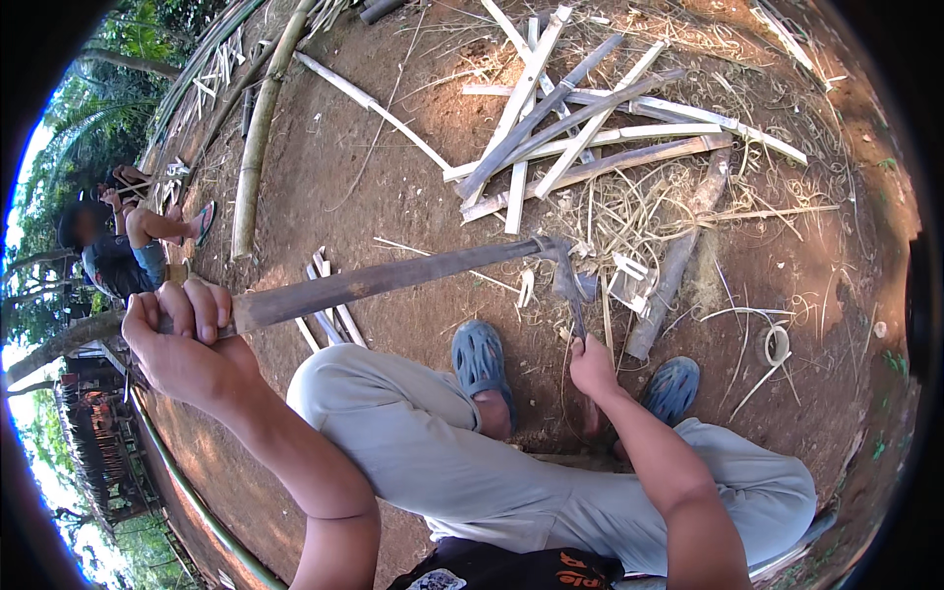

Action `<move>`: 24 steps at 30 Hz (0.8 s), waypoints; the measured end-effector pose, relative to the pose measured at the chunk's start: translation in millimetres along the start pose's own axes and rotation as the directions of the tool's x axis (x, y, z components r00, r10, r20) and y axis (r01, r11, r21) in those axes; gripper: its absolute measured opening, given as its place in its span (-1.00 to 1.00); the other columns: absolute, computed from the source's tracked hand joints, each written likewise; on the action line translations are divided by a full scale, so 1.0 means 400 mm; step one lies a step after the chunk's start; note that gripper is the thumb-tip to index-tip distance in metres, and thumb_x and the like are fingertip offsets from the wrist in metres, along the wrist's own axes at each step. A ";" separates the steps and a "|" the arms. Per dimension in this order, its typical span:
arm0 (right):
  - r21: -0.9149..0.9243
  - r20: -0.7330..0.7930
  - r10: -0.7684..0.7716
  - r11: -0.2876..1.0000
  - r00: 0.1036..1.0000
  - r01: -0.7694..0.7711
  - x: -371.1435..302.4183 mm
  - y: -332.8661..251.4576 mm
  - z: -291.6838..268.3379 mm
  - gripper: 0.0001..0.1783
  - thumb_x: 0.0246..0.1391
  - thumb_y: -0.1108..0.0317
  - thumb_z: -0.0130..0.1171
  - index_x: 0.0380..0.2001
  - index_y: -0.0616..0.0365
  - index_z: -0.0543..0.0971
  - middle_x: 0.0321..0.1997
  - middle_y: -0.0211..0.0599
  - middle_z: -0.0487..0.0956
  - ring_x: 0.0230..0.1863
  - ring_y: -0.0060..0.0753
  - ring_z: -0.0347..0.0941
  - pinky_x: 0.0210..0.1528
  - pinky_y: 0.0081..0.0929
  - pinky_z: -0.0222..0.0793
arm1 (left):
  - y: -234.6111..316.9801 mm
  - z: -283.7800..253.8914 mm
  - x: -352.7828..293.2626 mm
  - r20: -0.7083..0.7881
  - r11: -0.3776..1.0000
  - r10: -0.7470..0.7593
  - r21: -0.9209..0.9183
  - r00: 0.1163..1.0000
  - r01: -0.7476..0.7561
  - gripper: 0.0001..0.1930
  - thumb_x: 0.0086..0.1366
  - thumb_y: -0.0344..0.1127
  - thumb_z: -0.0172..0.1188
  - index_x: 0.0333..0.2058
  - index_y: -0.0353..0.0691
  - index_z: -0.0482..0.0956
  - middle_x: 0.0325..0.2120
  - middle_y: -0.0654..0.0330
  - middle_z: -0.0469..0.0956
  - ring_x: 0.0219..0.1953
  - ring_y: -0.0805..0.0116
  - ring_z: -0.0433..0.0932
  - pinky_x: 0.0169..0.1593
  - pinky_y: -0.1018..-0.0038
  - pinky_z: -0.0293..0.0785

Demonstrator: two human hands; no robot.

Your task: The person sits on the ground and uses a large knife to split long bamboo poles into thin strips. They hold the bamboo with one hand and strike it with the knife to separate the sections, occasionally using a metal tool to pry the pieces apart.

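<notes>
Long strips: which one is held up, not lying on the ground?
The dark strip slanting across the middle, held at its left end in the left grip; the crossed strips beyond it lie piled, unheld.

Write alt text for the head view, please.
A person's left hand grips a dark bamboo-like strip; the right hand holds a dark tool, perhaps a knife, at its far end. Beyond, pale and dark strips lie piled on brown earth.

Left hand gripping one end of bamboo strip; right hand holding knife-like tool near other end; split bamboo pieces heaped on dirt
</notes>
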State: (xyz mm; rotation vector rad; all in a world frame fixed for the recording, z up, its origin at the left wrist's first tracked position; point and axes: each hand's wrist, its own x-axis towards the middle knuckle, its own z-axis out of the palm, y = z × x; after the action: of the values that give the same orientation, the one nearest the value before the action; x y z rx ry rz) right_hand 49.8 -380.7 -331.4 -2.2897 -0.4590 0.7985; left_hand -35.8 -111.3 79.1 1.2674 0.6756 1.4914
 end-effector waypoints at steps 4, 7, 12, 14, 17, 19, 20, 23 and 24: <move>-0.120 0.160 -0.096 0.986 0.982 0.116 -0.018 -0.130 -0.098 -0.66 0.33 0.20 -0.14 -0.22 0.32 0.42 -0.43 0.30 0.55 -0.32 0.36 0.51 -0.23 0.18 0.37 | 0.004 -0.065 0.023 0.150 0.995 -0.036 -0.088 0.988 0.050 -0.69 0.38 -0.24 -0.16 -0.60 -0.03 0.13 -0.82 0.40 -0.02 -0.80 0.56 -0.07 -0.65 0.54 -0.05; -0.105 0.082 -0.046 0.993 0.996 0.055 0.027 -0.075 -0.079 -0.66 0.34 0.21 -0.16 -0.20 0.32 0.42 -0.44 0.27 0.56 -0.33 0.36 0.51 -0.24 0.16 0.39 | 0.004 -0.057 0.026 0.222 0.985 -0.053 -0.146 0.974 0.087 -0.69 0.37 -0.24 -0.14 -0.60 -0.02 0.14 -0.84 0.41 -0.02 -0.81 0.58 -0.09 -0.67 0.56 -0.07; -0.093 0.108 -0.098 0.990 0.989 0.108 0.021 -0.118 -0.120 -0.63 0.35 0.18 -0.17 -0.19 0.31 0.44 -0.46 0.24 0.56 -0.36 0.35 0.52 -0.25 0.15 0.40 | 0.013 -0.057 0.015 0.281 0.982 -0.047 -0.164 0.959 0.097 -0.67 0.36 -0.28 -0.09 -0.63 -0.02 0.13 -0.84 0.42 -0.01 -0.81 0.59 -0.11 -0.67 0.57 -0.12; -0.097 0.100 -0.086 0.991 0.991 0.095 0.022 -0.143 -0.109 -0.57 0.35 0.09 -0.14 -0.25 0.30 0.48 -0.48 0.23 0.56 -0.36 0.31 0.53 -0.25 0.14 0.41 | 0.009 -0.061 0.022 0.325 0.976 -0.045 -0.186 0.945 0.111 -0.67 0.36 -0.28 -0.09 -0.62 -0.02 0.13 -0.84 0.42 -0.01 -0.81 0.59 -0.10 -0.67 0.57 -0.13; -0.100 0.050 -0.015 0.995 0.999 0.020 0.032 -0.127 -0.108 -0.45 0.35 -0.01 -0.14 -0.38 0.30 0.54 -0.48 0.29 0.55 -0.34 0.29 0.54 -0.25 0.13 0.42 | 0.004 -0.045 0.021 0.272 0.979 -0.033 -0.184 0.962 0.085 -0.69 0.38 -0.22 -0.11 -0.58 -0.02 0.14 -0.86 0.43 -0.03 -0.83 0.60 -0.14 -0.70 0.57 -0.12; -0.091 0.044 0.008 0.996 0.999 -0.004 0.045 -0.111 -0.124 -0.43 0.35 -0.02 -0.15 -0.42 0.32 0.54 -0.49 0.29 0.55 -0.35 0.29 0.54 -0.27 0.12 0.42 | 0.007 -0.048 0.022 0.350 0.975 -0.015 -0.201 0.936 0.091 -0.69 0.39 -0.21 -0.12 -0.58 -0.01 0.14 -0.86 0.43 -0.02 -0.83 0.61 -0.13 -0.70 0.58 -0.12; -0.087 0.041 0.020 0.996 0.999 -0.016 0.051 -0.106 -0.130 -0.41 0.35 -0.02 -0.15 -0.44 0.32 0.54 -0.49 0.29 0.55 -0.36 0.30 0.54 -0.28 0.12 0.42 | 0.010 -0.050 0.022 0.389 0.973 -0.006 -0.209 0.921 0.095 -0.69 0.39 -0.21 -0.13 -0.57 -0.01 0.14 -0.86 0.42 -0.02 -0.83 0.61 -0.13 -0.70 0.58 -0.12; -0.117 0.070 -0.128 0.984 0.989 0.136 0.040 -0.190 -0.159 -0.43 0.34 -0.05 -0.13 -0.37 0.32 0.54 -0.53 0.24 0.55 -0.40 0.27 0.53 -0.33 0.08 0.43 | 0.003 -0.064 0.022 0.477 0.965 0.042 -0.246 0.878 0.087 -0.70 0.40 -0.20 -0.14 -0.56 -0.01 0.14 -0.86 0.43 -0.02 -0.83 0.61 -0.12 -0.70 0.58 -0.12; -0.119 0.081 -0.182 0.974 0.980 0.191 0.028 -0.223 -0.166 -0.43 0.34 -0.06 -0.12 -0.35 0.31 0.55 -0.53 0.23 0.55 -0.41 0.27 0.53 -0.34 0.07 0.43 | 0.001 -0.067 0.021 0.510 0.961 0.041 -0.256 0.859 0.106 -0.70 0.40 -0.21 -0.13 -0.56 -0.01 0.14 -0.86 0.43 -0.01 -0.83 0.61 -0.12 -0.69 0.58 -0.12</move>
State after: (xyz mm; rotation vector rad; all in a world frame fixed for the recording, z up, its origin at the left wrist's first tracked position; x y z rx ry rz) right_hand 91.9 -342.1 -235.7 -2.2964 -0.7651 0.7761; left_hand -60.3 -98.5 74.9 1.3446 0.1270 1.0974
